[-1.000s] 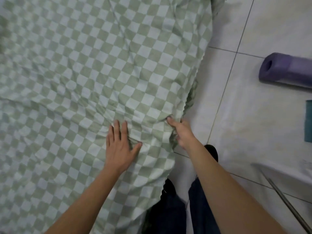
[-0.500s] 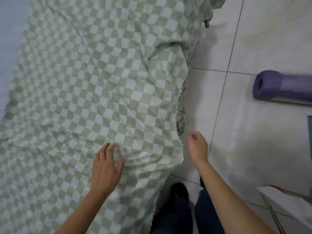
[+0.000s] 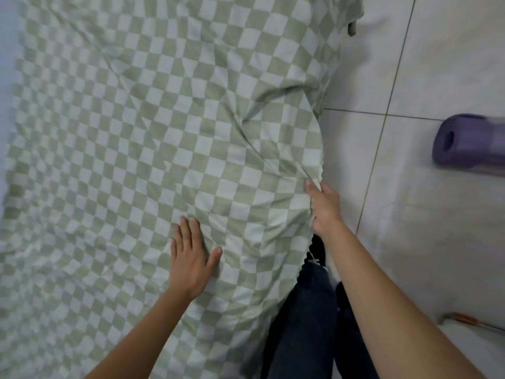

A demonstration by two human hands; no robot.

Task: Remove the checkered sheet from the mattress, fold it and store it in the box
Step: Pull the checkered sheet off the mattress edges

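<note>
The green and white checkered sheet [image 3: 153, 138] lies spread and wrinkled over the mattress, filling the left and middle of the view. My left hand [image 3: 191, 258] rests flat on the sheet with fingers apart, holding nothing. My right hand [image 3: 323, 206] pinches the sheet's right edge, and folds fan out from that grip. The mattress itself is hidden under the sheet. No box is in view.
A white tiled floor [image 3: 437, 64] runs along the right side. A rolled purple mat [image 3: 470, 143] lies on it at the right edge. A white object with a thin orange-tipped rod [image 3: 472, 324] sits at the lower right. My legs in dark jeans [image 3: 308, 318] stand beside the sheet's edge.
My right hand, off the sheet half a second ago, has taken hold of its right edge again. My left hand stays flat on the sheet.
</note>
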